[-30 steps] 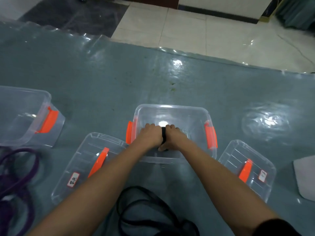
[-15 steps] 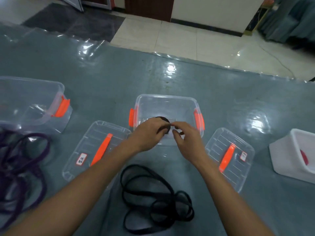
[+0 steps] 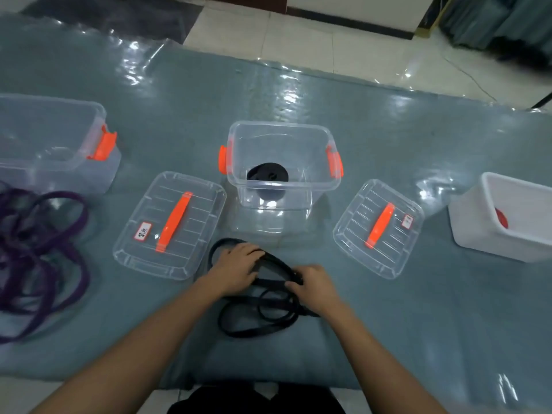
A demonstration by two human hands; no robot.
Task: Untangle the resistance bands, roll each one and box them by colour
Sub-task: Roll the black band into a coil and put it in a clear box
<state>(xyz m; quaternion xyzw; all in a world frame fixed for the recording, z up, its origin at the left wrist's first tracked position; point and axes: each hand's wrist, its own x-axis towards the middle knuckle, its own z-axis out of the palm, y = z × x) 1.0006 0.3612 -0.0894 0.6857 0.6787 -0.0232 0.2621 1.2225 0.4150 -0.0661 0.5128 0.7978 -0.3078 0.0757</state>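
A rolled black band lies inside the clear middle box with orange latches. In front of that box a tangle of black bands lies on the teal mat. My left hand rests on the tangle's upper loop with fingers curled over a strand. My right hand pinches a strand at the tangle's right side. A heap of purple bands sprawls at the far left.
Two clear lids with orange handles lie flat: the left lid and the right lid. An empty clear box stands at the back left. A white bin holding something red stands at the right. The mat's far edge meets a tiled floor.
Both hands left the middle box, leaving the rolled black band inside, and came back toward me onto the black tangle. The camera tilted down and back.
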